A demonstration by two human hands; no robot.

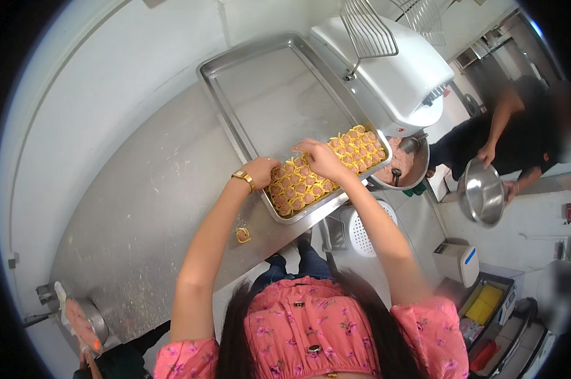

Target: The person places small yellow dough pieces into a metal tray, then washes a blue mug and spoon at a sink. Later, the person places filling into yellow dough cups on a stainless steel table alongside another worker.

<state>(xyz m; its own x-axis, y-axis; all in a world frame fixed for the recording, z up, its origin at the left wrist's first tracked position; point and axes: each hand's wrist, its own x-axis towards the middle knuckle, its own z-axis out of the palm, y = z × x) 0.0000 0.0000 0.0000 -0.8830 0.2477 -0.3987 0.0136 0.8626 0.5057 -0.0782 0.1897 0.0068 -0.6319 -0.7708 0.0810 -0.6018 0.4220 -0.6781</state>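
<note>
As the left hand [260, 172] curls in at the left rim of the steel tray [279, 88], yellow-edged dumplings [300, 189] sit packed across its near end. Over to the right, the right hand [324, 160] arches palm-down over them, fingers pointing left; whether either hand pinches anything, I can't tell.

From my place I see a tray [269, 95] of smooth, shiny metal. Along its near edge, the dumplings [301, 191] have rough filling. The table [153, 183] is duller metal, speckled; the white machine [402, 69] looks glossy and smooth.
</note>
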